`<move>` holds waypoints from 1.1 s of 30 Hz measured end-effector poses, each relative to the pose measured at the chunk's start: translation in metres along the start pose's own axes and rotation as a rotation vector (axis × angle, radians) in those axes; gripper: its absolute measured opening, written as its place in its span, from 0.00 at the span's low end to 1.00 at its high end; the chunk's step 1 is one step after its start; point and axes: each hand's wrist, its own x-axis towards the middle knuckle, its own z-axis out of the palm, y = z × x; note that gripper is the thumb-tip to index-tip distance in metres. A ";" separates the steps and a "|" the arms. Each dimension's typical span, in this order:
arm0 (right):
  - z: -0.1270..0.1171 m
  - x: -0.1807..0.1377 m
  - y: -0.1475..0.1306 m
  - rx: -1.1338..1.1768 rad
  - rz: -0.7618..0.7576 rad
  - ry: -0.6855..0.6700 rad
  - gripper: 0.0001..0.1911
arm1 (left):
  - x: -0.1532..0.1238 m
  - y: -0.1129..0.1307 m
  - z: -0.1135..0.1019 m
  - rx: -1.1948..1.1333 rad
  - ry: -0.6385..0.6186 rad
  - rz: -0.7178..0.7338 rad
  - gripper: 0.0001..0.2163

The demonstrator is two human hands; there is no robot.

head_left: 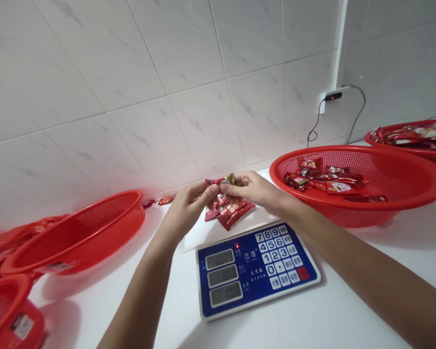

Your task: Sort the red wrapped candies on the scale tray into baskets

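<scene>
Left hand (199, 195) and right hand (247, 186) pinch a small wrapped packet (221, 181) between fingertips, one per end, presumably to steady it, over red packets (236, 214) on the scale pan (194, 237) near the bench's (276, 327) wall-side edge.

Red jumps out at me — the mesh-patterned basket (403, 169) at the frame's right, the tub (101, 242) at its left. Mid-frame, a wrapped sweet (211, 182) shows red and olive-gold, above red packets (236, 213) with pale lettering. The scale panel (254, 288) is blue with white keys; grey-streaked pale tiles (196, 116) span the top.
</scene>
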 end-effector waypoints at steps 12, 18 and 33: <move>-0.013 0.004 0.007 -0.093 0.120 -0.082 0.19 | -0.002 -0.005 -0.016 0.027 0.006 -0.188 0.21; -0.018 0.002 0.007 -0.092 0.178 -0.164 0.16 | -0.002 -0.009 -0.018 -0.057 0.005 -0.202 0.19; -0.012 -0.002 -0.013 -0.223 0.159 -0.128 0.15 | -0.004 -0.003 -0.019 -0.093 0.024 -0.254 0.19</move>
